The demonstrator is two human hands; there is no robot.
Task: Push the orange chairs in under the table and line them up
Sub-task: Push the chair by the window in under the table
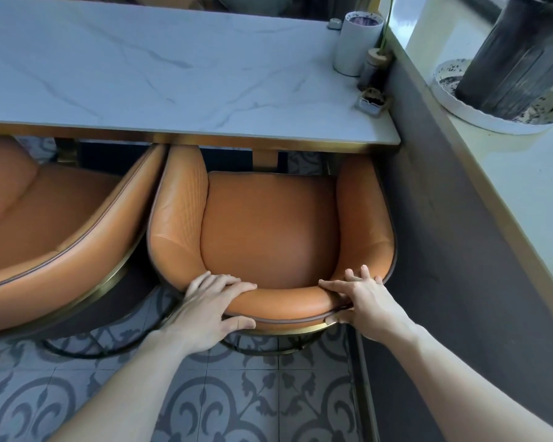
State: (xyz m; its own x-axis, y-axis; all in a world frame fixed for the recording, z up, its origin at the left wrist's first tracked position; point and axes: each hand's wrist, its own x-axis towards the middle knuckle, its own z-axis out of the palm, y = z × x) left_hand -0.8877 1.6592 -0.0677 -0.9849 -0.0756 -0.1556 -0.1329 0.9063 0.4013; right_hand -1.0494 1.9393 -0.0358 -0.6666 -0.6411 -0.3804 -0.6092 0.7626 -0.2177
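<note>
Left orange chair [55, 224] cut off by the left edge; its base mostly hidden. Front of right orange chair [268, 231] hidden under the marble table [160, 74]. Table legs mostly hidden. Dark pot [521, 55] cut off at the top. Small items by the white cylinder [356, 43] too blurred to identify.

Two chairs side by side: right chair [268, 224] front under table [173, 74], left chair [51, 224] beside.
</note>
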